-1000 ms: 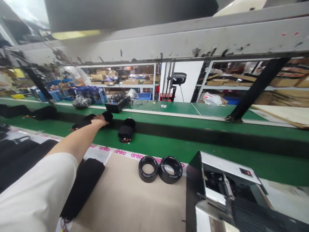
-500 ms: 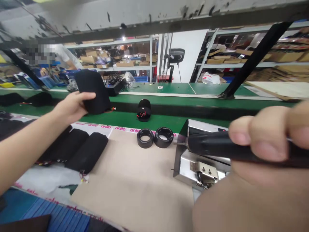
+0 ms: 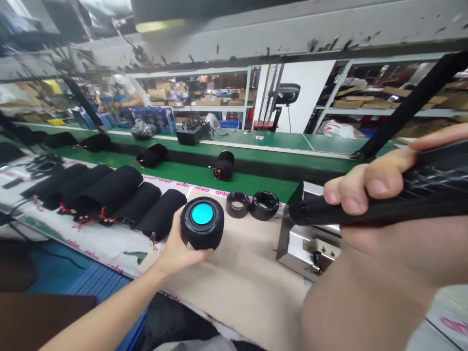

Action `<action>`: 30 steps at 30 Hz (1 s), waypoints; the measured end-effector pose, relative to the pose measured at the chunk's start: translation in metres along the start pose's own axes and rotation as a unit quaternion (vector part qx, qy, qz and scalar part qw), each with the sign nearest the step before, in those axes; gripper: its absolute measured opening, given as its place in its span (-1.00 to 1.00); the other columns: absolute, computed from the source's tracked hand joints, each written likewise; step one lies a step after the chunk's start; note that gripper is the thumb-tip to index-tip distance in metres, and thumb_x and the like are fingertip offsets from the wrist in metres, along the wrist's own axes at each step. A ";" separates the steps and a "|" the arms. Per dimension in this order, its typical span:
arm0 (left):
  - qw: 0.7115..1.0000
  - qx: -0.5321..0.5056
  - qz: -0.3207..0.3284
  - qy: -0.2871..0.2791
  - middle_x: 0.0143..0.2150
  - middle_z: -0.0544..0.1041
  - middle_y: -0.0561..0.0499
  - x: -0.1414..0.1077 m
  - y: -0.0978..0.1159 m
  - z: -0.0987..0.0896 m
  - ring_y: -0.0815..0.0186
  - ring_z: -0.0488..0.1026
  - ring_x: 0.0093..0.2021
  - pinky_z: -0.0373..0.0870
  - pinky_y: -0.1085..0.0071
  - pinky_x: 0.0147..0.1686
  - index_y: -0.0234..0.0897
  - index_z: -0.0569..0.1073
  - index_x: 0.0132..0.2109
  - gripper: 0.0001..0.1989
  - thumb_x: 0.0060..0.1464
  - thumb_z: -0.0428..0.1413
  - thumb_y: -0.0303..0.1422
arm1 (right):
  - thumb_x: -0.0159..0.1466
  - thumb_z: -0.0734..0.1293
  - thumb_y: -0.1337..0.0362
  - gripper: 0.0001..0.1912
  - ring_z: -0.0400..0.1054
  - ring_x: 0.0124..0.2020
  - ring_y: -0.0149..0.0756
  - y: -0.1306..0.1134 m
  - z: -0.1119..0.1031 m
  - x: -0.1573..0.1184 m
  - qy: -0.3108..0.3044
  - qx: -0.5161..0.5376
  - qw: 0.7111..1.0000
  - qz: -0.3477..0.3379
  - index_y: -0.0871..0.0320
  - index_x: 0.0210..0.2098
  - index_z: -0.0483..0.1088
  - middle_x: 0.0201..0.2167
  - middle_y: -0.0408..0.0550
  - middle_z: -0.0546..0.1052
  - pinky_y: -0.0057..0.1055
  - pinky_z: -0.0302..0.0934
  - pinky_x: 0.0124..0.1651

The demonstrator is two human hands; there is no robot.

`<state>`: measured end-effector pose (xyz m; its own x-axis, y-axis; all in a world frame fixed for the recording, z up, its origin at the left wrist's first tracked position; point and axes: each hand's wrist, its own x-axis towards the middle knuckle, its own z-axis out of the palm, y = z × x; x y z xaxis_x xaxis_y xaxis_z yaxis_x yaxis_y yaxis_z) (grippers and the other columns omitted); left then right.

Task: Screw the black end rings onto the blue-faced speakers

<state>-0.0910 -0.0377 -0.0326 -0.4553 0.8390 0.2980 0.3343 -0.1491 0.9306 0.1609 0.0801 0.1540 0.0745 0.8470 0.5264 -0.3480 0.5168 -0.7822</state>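
Note:
My left hand (image 3: 183,251) grips a black fabric-covered cylindrical speaker (image 3: 215,231) above the beige board (image 3: 252,282). Its round end, with a bright blue disc, faces up towards me. Fingers of my right hand (image 3: 369,187) wrap around a black electric screwdriver (image 3: 321,210), held level on the right. The screwdriver's thin tip points left, in front of a metal screw feeder (image 3: 298,251). Two black plastic rings, a left ring (image 3: 229,208) and a right ring (image 3: 256,212), lie side by side between the speaker and the screwdriver tip.
Several more black cylinders (image 3: 117,187) with loose wires lie in a row at left. Others, including one black cylinder (image 3: 224,168), sit on the green conveyor (image 3: 183,173). A slanted black post (image 3: 409,102) rises at right. Behind the line a person (image 3: 127,92) is present.
My left hand has brought the speaker down and nearer, over the board, and turned it so the blue-disc end shows. My right hand still grips the screwdriver. The view has swung left.

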 end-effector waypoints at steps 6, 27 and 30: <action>0.999 0.003 -0.011 0.030 0.38 0.42 -0.35 -0.009 -0.023 0.011 -0.27 0.43 0.42 0.32 -0.25 0.42 -0.18 0.15 0.39 0.18 -0.29 0.56 -0.06 | 0.38 0.48 0.07 -0.71 0.26 -0.64 -0.32 0.012 0.014 0.001 -0.027 0.070 0.997 0.002 0.11 -0.35 0.46 -0.58 -0.18 0.34 -0.36 0.18 -0.67; 0.997 -0.036 0.003 -0.069 0.44 0.41 -0.34 -0.006 0.005 -0.011 -0.27 0.40 0.46 0.41 -0.16 0.41 -0.20 0.27 0.39 -0.01 -0.11 0.52 -0.14 | 0.51 0.41 0.12 -0.58 0.53 0.01 -0.18 0.149 0.077 -0.042 -0.323 -0.611 0.690 0.213 0.22 0.24 0.41 0.03 0.06 0.55 -0.12 0.52 0.13; 0.995 -0.052 -0.005 -0.090 0.44 0.41 -0.33 -0.002 0.010 -0.017 -0.25 0.41 0.45 0.46 -0.13 0.38 -0.20 0.28 0.39 0.00 -0.13 0.53 -0.15 | 0.50 0.40 0.20 -0.61 0.54 -0.06 -0.19 0.138 0.074 -0.045 -0.315 -0.613 0.696 0.202 0.22 0.24 0.38 -0.05 0.03 0.56 -0.15 0.51 0.08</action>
<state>-0.1010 -0.0502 -0.0200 -0.2999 0.9193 0.2547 0.2383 -0.1863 0.9532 0.0404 0.1044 0.0472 -0.3571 0.9307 -0.0788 0.8660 0.2984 -0.4013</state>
